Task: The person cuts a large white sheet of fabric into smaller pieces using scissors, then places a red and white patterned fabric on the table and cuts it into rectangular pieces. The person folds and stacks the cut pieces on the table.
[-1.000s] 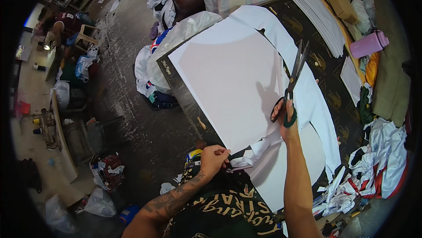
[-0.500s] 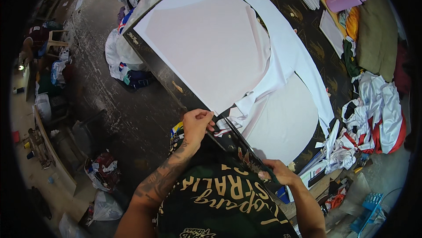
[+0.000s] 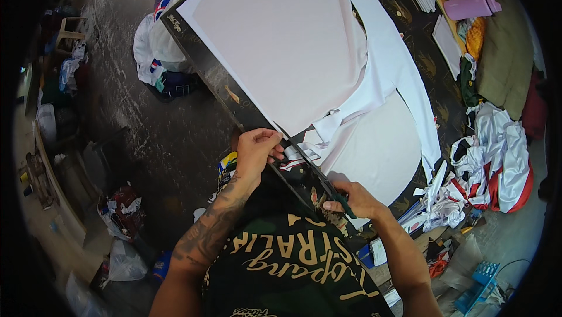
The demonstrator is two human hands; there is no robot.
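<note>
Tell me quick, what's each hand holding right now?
Left hand: closed, pinching a corner of the white cloth.
Right hand: closed, holding the scissors.

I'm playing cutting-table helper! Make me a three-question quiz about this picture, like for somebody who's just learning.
1. Which hand holds the long dark metal scissors?
2. What is right at the fingertips of the bare left hand?
A) The pink cylindrical bottle
B) A corner of the broad pinkish-white fabric panel
C) The blue plastic basket
3. True or false: the scissors' blades point away from the left hand.

Key:
1. The bare right hand.
2. B.
3. False; the blades point toward the left hand.
</note>
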